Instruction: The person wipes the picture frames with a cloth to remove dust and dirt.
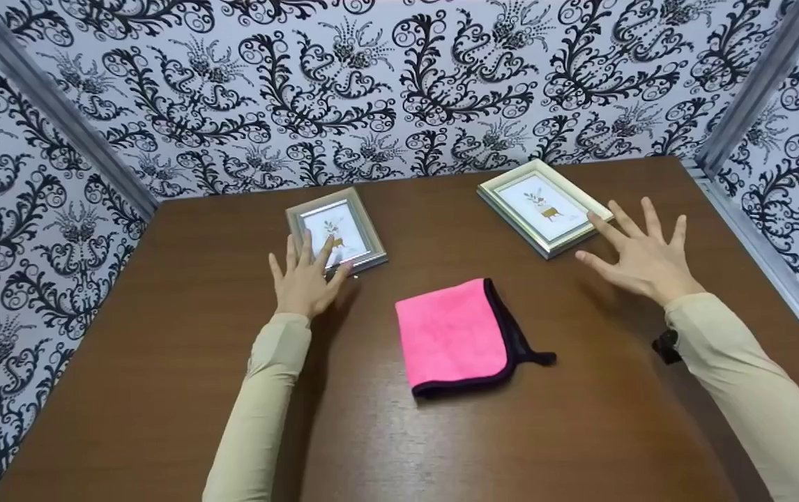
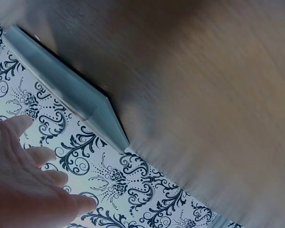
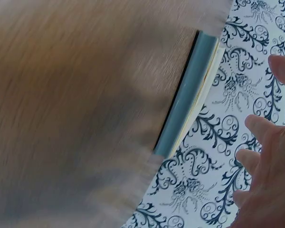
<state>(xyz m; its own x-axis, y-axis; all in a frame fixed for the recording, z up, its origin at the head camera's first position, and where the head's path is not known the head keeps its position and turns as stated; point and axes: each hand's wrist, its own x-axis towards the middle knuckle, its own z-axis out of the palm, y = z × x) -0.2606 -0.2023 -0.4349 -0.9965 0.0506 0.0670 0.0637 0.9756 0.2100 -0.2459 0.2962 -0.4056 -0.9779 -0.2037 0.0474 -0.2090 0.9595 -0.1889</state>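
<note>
My left hand, fingers spread, hovers at the near edge of a silver-toned picture frame and overlaps its lower part in the head view. That frame holds a small print of a brown animal with leaves. On the other side my right hand is spread wide beside a second, cream-gold picture frame with a similar print; its index fingertip overlaps the frame's corner. Both frames lie flat, face up. Between the hands lies a folded pink cloth with black edging and a black loop. Neither hand grips anything.
The brown wooden table carries all of these. Walls with a black-on-white scroll pattern close off the back and both sides. Metal corner posts stand at the back left and back right.
</note>
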